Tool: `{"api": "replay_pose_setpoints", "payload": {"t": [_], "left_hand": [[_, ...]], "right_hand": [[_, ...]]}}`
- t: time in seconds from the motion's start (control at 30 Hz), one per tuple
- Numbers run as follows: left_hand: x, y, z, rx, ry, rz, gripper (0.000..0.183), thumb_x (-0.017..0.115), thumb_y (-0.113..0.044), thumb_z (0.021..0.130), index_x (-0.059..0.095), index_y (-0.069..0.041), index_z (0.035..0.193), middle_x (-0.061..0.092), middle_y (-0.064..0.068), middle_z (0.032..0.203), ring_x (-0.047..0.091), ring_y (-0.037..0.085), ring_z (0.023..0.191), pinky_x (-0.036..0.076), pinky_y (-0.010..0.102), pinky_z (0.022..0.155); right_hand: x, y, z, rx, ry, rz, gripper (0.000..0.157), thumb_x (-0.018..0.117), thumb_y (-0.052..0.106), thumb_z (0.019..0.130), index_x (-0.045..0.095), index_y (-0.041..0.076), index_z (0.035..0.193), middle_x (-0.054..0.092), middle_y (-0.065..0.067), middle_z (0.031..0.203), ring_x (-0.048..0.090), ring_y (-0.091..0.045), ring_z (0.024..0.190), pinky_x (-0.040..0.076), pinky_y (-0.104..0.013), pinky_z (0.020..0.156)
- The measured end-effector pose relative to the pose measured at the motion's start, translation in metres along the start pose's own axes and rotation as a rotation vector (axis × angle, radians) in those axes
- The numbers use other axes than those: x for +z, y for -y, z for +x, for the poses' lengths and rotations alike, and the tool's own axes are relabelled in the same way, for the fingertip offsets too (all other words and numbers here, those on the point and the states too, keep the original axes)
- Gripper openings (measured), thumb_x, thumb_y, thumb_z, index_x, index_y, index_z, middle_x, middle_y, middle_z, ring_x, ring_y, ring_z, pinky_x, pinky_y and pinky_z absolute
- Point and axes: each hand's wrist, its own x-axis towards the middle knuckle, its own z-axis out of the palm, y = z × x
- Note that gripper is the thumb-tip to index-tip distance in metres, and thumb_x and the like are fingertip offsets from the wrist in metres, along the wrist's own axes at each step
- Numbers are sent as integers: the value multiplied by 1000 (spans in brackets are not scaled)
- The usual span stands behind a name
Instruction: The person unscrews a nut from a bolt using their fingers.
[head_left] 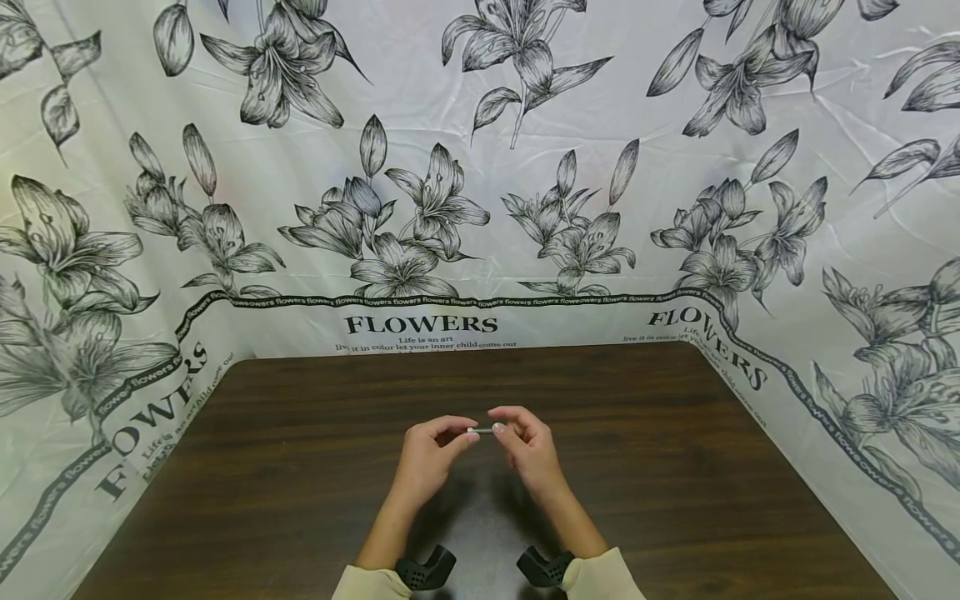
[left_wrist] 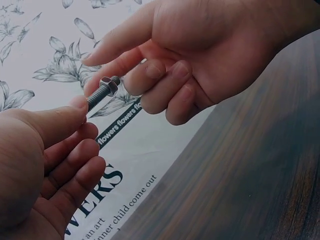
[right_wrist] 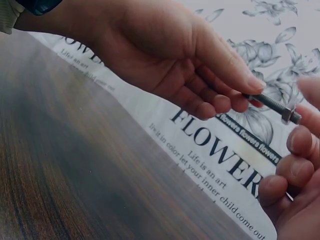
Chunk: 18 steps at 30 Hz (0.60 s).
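Note:
Over the table's middle, my left hand (head_left: 423,462) pinches a grey metal bolt (left_wrist: 98,98) near its head end, between thumb and index finger. The head is mostly covered by those fingertips. A hex nut (left_wrist: 108,86) sits on the thread close to the bolt's free end, which sticks out a little past it. Around that end is my right hand (head_left: 536,458), its thumb raised apart from the nut and its index finger stretched out behind the bolt. Its other fingers bend loosely toward the palm. The right wrist view shows the bolt's shank (right_wrist: 272,103) tilted between both hands.
The hands are above a dark brown wooden table (head_left: 300,467). A white cloth (head_left: 495,267) with black flower drawings and lettering surrounds its back and sides. Black wrist mounts (head_left: 427,569) sit at both pale sleeves (head_left: 603,575).

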Motion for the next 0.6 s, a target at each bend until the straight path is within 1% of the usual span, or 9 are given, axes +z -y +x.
{"api": "replay_pose_setpoints", "payload": {"t": [0.07,0.17,0.27,0.33,0.43,0.47,0.6], "left_hand": [[1,-1,0,1,2,0,12,79,-7,81,76,-15,90,69,-6,79,64,14,71,53,27,66],[1,-1,0,10,1,-2,11,79,-8,81,76,-13,90,69,-4,80,64,13,71,53,26,66],[1,-1,0,14,8,-9,11,78,-8,82,76,-8,92,70,-3,81,64,12,72,53,27,66],[1,-2,-1,11,16,-12,12,78,-7,82,76,-5,94,70,-3,81,64,13,72,54,27,66],[1,-3,-1,-6,24,-12,13,77,-7,83,75,-3,95,69,-5,81,64,14,72,54,28,66],[1,-3,-1,-8,25,-12,13,77,-7,83,75,-3,95,69,-5,81,64,14,72,54,28,66],[0,-3,-1,-2,24,-21,13,77,-8,83,75,-2,95,70,-4,81,64,14,72,54,28,66]], "right_hand": [[2,8,0,28,-26,-7,19,54,-1,97,59,-13,111,43,3,58,38,-8,46,34,-20,44],[5,20,0,67,-45,-31,18,52,1,99,61,-14,105,43,3,57,37,-8,45,33,-20,44],[6,20,-1,83,-48,-69,20,52,4,100,63,-12,94,40,5,54,35,-5,45,29,-19,44],[7,21,-1,82,-42,-98,23,52,4,100,62,-11,86,38,6,52,33,-4,44,28,-19,44],[7,22,-2,68,-34,-124,26,52,4,100,60,-9,80,37,7,51,32,-3,44,26,-19,43],[7,22,-2,66,-31,-127,26,53,4,100,60,-9,79,37,7,51,32,-3,44,25,-19,43],[7,22,-2,56,-16,-115,26,53,3,99,59,-15,81,37,7,52,32,-3,45,25,-19,44]]}}
